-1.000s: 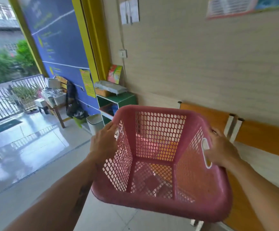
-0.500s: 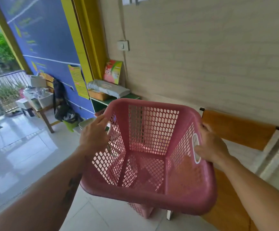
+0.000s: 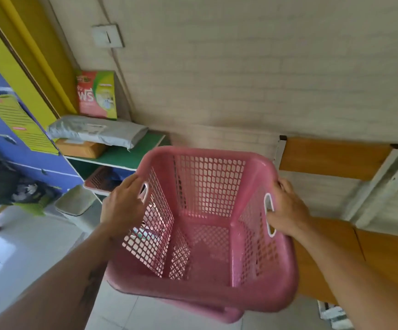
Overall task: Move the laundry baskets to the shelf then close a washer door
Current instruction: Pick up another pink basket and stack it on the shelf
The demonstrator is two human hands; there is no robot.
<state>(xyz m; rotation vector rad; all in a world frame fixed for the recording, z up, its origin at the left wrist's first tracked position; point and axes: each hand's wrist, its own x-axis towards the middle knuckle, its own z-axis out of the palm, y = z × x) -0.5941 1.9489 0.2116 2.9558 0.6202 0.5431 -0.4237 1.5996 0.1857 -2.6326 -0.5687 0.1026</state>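
An empty pink laundry basket (image 3: 207, 186) with perforated walls hangs in front of me, tilted slightly. My left hand (image 3: 124, 206) grips its left handle slot and my right hand (image 3: 288, 210) grips the right one. Below it peeks the rim of a second pink basket (image 3: 217, 314) on the floor. A green shelf (image 3: 131, 151) stands against the wall ahead to the left, with another pink basket (image 3: 101, 178) on its lower level. No washer is visible.
On the shelf top lie a grey parcel (image 3: 98, 131), a brown box (image 3: 80, 148) and an upright detergent box (image 3: 96, 94). A white bin (image 3: 76, 203) stands beside the shelf. An orange bench (image 3: 336, 158) runs along the wall at right.
I have moved closer to the green shelf carrying the basket; the shelf and wall look larger. Both hands keep their hold on the handles.
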